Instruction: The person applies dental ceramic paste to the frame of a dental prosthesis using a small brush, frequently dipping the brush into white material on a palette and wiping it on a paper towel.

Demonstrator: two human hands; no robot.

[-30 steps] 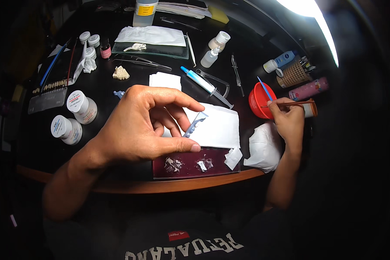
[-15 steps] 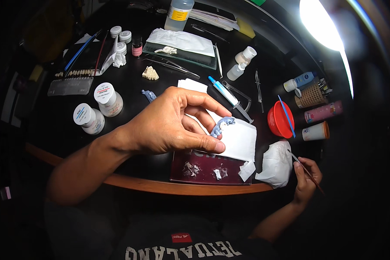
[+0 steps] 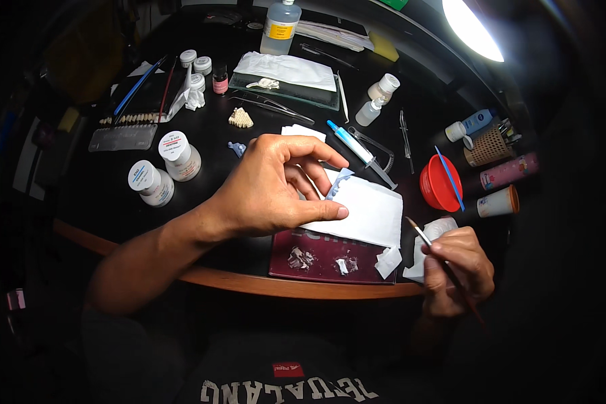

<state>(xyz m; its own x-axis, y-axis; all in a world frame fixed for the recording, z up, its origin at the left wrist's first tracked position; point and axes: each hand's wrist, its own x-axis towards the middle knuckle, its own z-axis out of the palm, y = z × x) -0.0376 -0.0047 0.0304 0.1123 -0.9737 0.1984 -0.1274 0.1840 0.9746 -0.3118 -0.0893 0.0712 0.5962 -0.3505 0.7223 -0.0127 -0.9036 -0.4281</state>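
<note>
Two bare hands work over the black table (image 3: 212, 124). The left hand (image 3: 269, 185) has its thumb and index finger clamped on a small blue-grey moulded piece (image 3: 339, 183), which is tilted and raised in front of the white paper (image 3: 370, 212). The right hand (image 3: 461, 259) has its fingers closed together around a thin brush (image 3: 419, 232); the brush tip points up and to the left, well apart from the piece. Just beside this hand, and partly hidden by it, there is a white wad of tissue (image 3: 441, 229).

Below the paper lies a dark red flat board (image 3: 324, 272), with white powdery remains on it. Farther to the right stands a red bowl (image 3: 432, 180), and a blue stick (image 3: 449, 178) rests across its rim. Above the paper lies a blue and clear syringe (image 3: 360, 151). Behind the left hand, another blue-grey piece (image 3: 236, 149) lies on the table, near one white-lidded jar (image 3: 179, 153).
</note>
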